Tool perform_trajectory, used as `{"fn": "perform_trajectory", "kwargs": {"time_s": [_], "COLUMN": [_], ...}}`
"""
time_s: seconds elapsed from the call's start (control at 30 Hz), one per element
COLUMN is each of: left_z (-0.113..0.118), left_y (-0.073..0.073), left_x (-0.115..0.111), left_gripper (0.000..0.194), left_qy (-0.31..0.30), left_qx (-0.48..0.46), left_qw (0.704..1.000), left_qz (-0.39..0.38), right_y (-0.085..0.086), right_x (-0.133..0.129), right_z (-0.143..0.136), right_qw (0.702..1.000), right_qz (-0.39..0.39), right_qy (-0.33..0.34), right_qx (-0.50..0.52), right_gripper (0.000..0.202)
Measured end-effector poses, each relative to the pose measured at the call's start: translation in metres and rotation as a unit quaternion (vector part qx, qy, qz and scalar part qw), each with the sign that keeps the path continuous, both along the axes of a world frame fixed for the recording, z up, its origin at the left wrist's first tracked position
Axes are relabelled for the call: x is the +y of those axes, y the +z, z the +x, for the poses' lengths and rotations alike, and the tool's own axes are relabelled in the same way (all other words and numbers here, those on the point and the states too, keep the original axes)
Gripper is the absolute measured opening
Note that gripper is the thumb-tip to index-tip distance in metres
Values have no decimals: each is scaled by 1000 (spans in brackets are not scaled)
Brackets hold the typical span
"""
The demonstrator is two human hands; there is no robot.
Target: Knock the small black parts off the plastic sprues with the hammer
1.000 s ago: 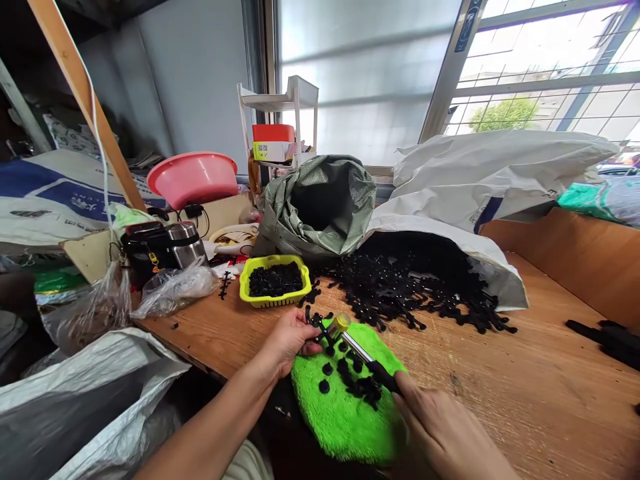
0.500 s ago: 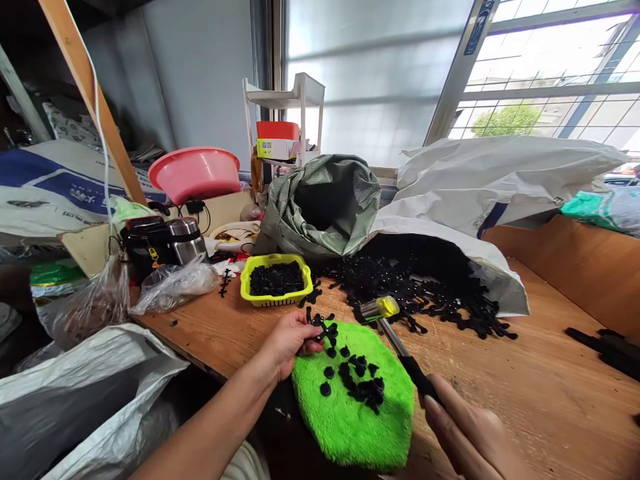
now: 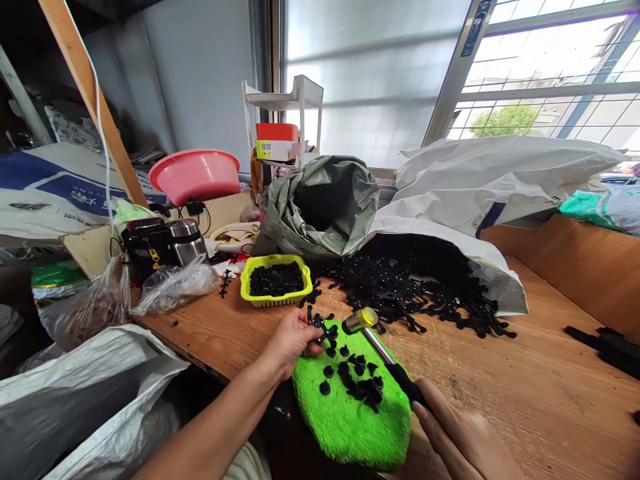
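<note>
- Black plastic sprue piece (image 3: 321,329): branched, sits at the far-left edge of the green pad (image 3: 350,413), pinched in the left hand (image 3: 291,340).
- Left hand: fingers closed together on the sprue piece, thumb on the near side; forearm enters from 7 o'clock.
- Hammer (image 3: 380,353): yellow-faced metal head (image 3: 361,320) held just to the 3 o'clock side of the sprue piece, above the pad's far edge; cannot tell whether head touches anything. Shaft runs toward 5 o'clock into a black grip.
- Right hand (image 3: 460,440): wrapped around the hammer's black grip, at 4 o'clock from the pad; slightly blurred.
- Loose black caps (image 3: 357,380): a scatter on the middle of the pad, at 5 o'clock from the sprue piece.
- Green pad lies on the wooden table (image 3: 525,387), overhanging its near edge.
- Yellow basket (image 3: 275,281): at 11 o'clock from the pad, full of small black parts.
- Pile of black sprues (image 3: 415,287): at 1 o'clock, spilling from a white sack (image 3: 480,193) lying on its side.
- Green woven sack (image 3: 320,203): open-mouthed, behind the basket at 12 o'clock.
- Pink basin (image 3: 195,175): at 10 o'clock, far back; steel flask (image 3: 186,243) and clear plastic bag (image 3: 173,287) in front of it.
</note>
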State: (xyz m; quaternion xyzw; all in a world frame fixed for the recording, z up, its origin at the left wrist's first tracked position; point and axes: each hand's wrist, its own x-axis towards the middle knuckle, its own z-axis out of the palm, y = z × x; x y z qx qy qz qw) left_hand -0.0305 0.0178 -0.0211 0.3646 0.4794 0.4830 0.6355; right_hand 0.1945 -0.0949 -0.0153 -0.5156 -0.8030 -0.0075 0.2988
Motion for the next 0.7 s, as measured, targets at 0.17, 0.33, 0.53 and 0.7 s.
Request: {"fn": "perform_trajectory", "kwargs": {"time_s": [0.17,0.33,0.53,0.7], "left_z": [3,3,2,3], "left_y": [1,4,3,2], "left_x": [-1,-1,-1,0], "left_gripper": [30,31,27,29], "left_qy": [10,13,8,1], "left_qx": [3,23,41,41], "left_qw": [1000,999,999,999], "left_qz": [27,28,21,23], "right_y": [1,0,6,3], "right_x": [9,13,15,16], "right_z": [-13,-10,-9,-12], "right_qw": [997,998,996,995], "right_qz": [4,9,-38,-37], "right_qy": [3,-15,-10,-15], "right_qx": [-75,-61,-86,-91], "right_gripper": [34,33,41,36]}}
